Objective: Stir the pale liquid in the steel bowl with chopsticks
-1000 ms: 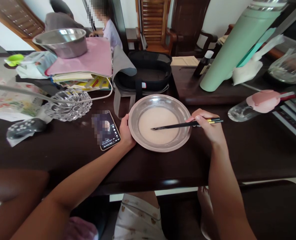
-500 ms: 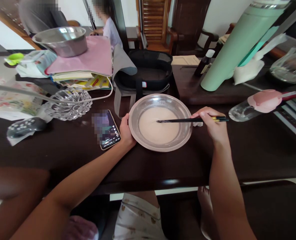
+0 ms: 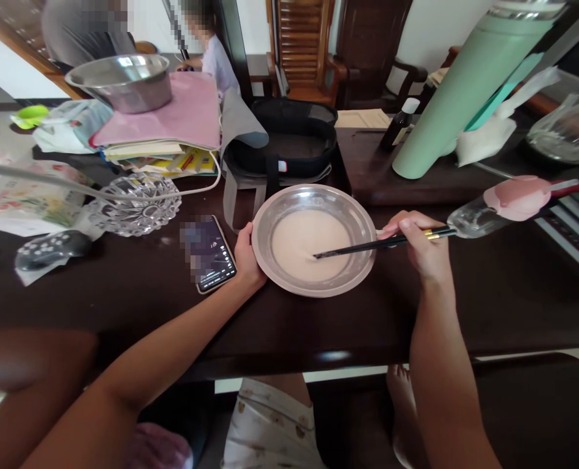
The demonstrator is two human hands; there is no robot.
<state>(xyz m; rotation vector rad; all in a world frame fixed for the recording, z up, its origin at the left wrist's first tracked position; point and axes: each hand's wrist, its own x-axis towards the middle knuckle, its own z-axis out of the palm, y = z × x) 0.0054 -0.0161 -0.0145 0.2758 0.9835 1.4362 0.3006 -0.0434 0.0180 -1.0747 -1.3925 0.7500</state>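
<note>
A shallow steel basin (image 3: 274, 208) with pale batter (image 3: 303, 241) in it sits on the dark wooden table (image 3: 318, 326). My left hand (image 3: 247, 257) grips the basin's left rim. My right hand (image 3: 421, 247) is closed on a pair of black chopsticks (image 3: 367, 246) at the basin's right side. The chopstick tips dip into the batter right of centre.
A lit phone (image 3: 208, 254) lies just left of the basin. Behind stand a cut-glass dish (image 3: 135, 205), a black bag (image 3: 289, 146), a steel bowl (image 3: 120, 81) on pink cloth, a green flask (image 3: 460, 91) and a pink-capped bottle (image 3: 499, 205). Other people sit at the far left.
The chopstick tips have swept through the batter, from left of centre toward the right and nearer me. My right hand shifted slightly right. My left hand and the basin stayed put.
</note>
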